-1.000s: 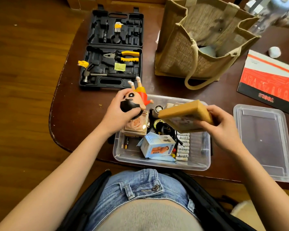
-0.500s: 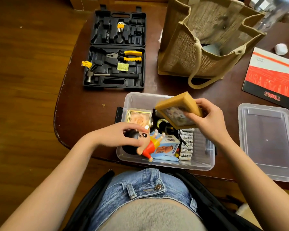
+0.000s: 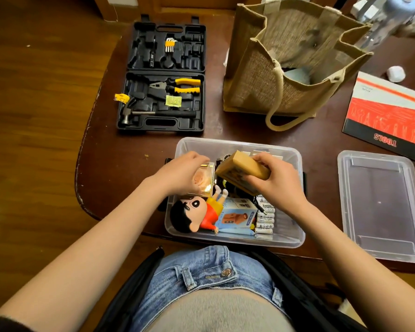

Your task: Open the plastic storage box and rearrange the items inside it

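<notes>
At the near edge of the table, seen from the head camera, the box stands open, its lid lying flat just to its right. Both forearms reach in from the near side. The left hand is palm down over the box's far left part, fingers curled around a gold-framed picture; the grip seems closed on its far edge, though the hand hides most of the contact. The right hand is raised over the middle of the box, wrist bent, fingers and thumb clamped on a tan block that tilts down to the left, its corner just beside the picture. Below the hands a doll lies in the near left corner, head nearest, resting against a blue carton. Batteries are stacked in a row to the carton's right. On the far side of the table lie an open tool case at left, a jute bag at centre, and a red booklet at right.
</notes>
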Motion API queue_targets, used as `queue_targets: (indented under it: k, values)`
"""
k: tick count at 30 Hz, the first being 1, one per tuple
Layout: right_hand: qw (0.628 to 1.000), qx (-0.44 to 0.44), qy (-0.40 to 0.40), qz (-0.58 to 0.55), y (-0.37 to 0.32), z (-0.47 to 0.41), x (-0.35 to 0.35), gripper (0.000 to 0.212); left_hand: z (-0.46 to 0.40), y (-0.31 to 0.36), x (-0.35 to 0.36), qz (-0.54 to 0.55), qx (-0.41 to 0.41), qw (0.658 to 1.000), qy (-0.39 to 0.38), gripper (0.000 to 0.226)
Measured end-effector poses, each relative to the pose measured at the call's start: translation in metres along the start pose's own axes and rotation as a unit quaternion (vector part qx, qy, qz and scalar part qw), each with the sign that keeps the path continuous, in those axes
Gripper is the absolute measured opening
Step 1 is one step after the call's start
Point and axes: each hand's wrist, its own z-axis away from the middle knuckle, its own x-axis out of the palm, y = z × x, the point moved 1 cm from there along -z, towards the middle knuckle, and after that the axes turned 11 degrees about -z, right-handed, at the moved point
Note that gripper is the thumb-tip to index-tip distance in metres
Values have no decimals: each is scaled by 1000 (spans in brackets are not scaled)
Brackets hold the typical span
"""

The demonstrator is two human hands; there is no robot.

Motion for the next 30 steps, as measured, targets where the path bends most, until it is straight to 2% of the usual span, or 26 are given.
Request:
queue_targets:
  k: [3,8,10,15,18,22,24,26,28,30]
  values:
    - [1000,3,5,-7,-4,2,3,31,-16,5,-1,-82,7,994,-67,102]
    - [999,11,17,-24,-6,3,7,30,-32,8,-6,-165,21,980,-112,100]
    - [999,15,24,-27,-6,3,8,30,-34,10,-4,-183,31,977,-101,101]
    - [999,3,37,-10,-5,0,8,30,-30,8,11,-202,43,978,-19,95]
    - [999,11,46,0,-3,-5,5,28,-25,4,7,-115,41,992,15,95]
    - [989,44,104,-101,2,-9,-12,22,-10,-8,-13,80,-1,996,43,90]
    - [984,43,109,-132,4,-9,-19,23,2,-17,-21,258,-13,962,85,85]
    - [985,46,97,-133,6,-9,-23,24,14,-26,-23,417,-27,898,135,81]
    - [985,47,86,-139,7,-8,-22,25,26,-34,-21,507,-45,844,169,77]
    - [986,40,78,-140,7,-7,-19,26,34,-41,-14,544,-75,814,188,67]
